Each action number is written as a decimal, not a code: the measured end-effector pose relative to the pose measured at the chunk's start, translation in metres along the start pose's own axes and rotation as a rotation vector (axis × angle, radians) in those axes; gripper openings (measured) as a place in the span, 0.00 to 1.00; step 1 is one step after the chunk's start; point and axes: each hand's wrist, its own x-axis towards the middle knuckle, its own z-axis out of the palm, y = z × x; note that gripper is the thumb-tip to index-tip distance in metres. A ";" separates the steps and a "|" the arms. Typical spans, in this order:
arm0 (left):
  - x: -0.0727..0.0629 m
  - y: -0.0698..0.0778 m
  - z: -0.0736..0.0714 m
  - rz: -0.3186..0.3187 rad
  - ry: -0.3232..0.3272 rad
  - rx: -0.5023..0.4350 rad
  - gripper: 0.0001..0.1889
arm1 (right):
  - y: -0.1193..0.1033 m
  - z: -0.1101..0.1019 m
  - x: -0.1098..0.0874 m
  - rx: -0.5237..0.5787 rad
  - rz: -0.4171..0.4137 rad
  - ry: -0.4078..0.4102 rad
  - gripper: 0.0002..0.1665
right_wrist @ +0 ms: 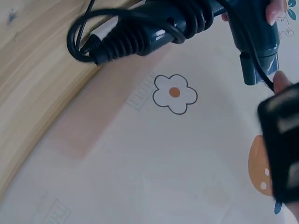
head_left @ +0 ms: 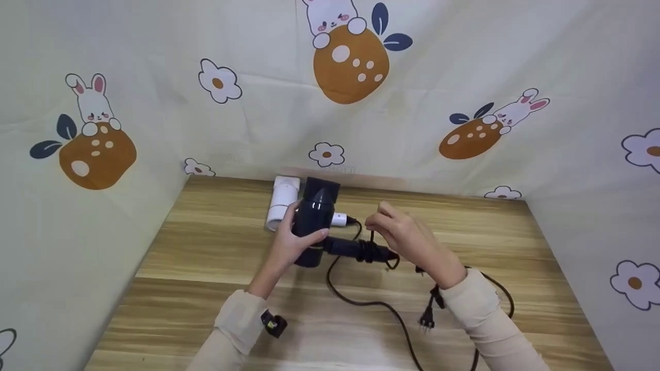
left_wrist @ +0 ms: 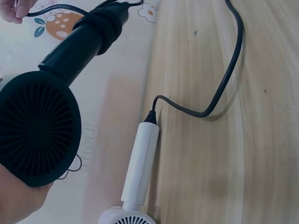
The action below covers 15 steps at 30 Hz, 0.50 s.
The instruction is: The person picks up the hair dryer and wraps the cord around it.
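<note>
My left hand grips a black hair dryer by its barrel, lifted above the table, with the handle pointing right. Several turns of its cord are wound round the handle. Between thumb and fingers, my right hand pinches a free stretch of that cord, pulled up from the coil. In the left wrist view the dryer's round slotted intake grille faces the camera. Behind the black dryer lies a white hair dryer, partly covered by it; its white handle has a dark cord.
The white dryer's dark cord loops across the wooden table toward the front. A black plug hangs or lies near my right forearm; which cord it belongs to I cannot tell. Patterned cloth encloses the back and sides.
</note>
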 end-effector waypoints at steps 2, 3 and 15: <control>0.000 0.002 0.001 -0.015 -0.048 0.014 0.43 | 0.000 0.002 0.000 -0.012 -0.046 0.014 0.06; 0.000 0.002 0.001 -0.024 -0.077 0.019 0.43 | 0.001 0.003 0.000 -0.017 -0.065 0.020 0.06; 0.000 -0.006 -0.007 -0.132 -0.284 -0.218 0.37 | 0.014 0.016 -0.010 -0.042 -0.058 0.104 0.07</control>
